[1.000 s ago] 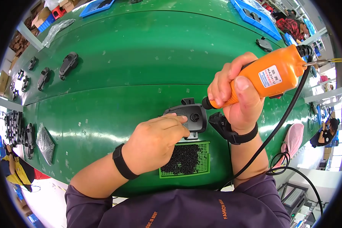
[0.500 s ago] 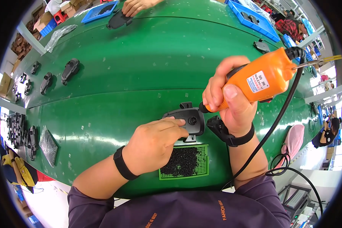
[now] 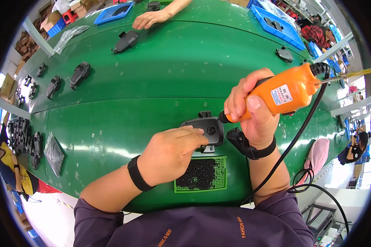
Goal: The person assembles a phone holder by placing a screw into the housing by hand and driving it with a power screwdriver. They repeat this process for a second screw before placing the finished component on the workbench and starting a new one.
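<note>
Screwdriving is the step judged to be in hand: an orange corded electric screwdriver [image 3: 282, 95] is held with its dark tip at the right edge of a small black plastic housing [image 3: 205, 128] that lies on the green work surface [image 3: 160, 74], just above a green gridded tray of small black screws [image 3: 202, 175].

The housing is pinned down by the left hand [image 3: 169, 154], whose index finger is stretched along its top face while the other fingers are curled loosely beneath; nothing is gripped, the part is only pressed. The screwdriver's body is clenched by the right hand [image 3: 251, 113], fingers wrapped over the top and thumb laid along the near side, with the tool tilted so that its cable end points up and to the right. Both forearms are brought in from the lower edge, a black band being worn on each wrist.

The next move is judged to call for the bit to be lined up squarely over a screw hole and for the housing to be kept from twisting under the torque. Whether a screw is already seated at the tip cannot be told.
</note>
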`<state>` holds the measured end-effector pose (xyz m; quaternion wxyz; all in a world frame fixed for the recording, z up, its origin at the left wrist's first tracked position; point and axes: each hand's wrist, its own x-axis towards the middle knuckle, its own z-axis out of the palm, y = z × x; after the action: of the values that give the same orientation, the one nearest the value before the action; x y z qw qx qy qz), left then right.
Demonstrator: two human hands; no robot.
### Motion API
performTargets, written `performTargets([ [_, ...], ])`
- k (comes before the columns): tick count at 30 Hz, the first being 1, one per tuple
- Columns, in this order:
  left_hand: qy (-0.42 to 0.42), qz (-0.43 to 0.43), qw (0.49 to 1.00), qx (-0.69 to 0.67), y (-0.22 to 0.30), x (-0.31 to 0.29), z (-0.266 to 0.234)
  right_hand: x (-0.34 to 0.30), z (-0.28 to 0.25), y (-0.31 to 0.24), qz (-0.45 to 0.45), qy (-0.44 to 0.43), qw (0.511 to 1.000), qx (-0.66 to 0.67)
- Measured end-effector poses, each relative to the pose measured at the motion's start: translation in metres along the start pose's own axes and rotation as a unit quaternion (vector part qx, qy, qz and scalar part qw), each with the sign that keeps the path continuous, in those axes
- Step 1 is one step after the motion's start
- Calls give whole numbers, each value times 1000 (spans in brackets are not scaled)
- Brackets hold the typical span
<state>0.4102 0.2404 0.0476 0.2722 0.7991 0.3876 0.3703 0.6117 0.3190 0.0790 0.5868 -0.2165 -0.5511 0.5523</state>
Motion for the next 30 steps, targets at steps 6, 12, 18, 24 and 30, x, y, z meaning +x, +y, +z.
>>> performTargets([
  [6, 18, -162, 980, -116, 16, 10, -3, -9, 12, -57, -59, 15, 995, 76],
  [12, 52, -73, 991, -95, 19, 13, -4, -18, 22, -59, -68, -90, 989, 95],
  [18, 51, -37, 994, -91, 15, 11, 1, -21, 20, -51, -41, -107, 990, 81],
  [24, 19, -26, 990, -140, 0, 7, -3, -19, 20, -42, -50, -131, 986, 91],
  [30, 51, -57, 996, -36, -21, 7, -2, -17, 30, -29, -38, -101, 991, 85],
])
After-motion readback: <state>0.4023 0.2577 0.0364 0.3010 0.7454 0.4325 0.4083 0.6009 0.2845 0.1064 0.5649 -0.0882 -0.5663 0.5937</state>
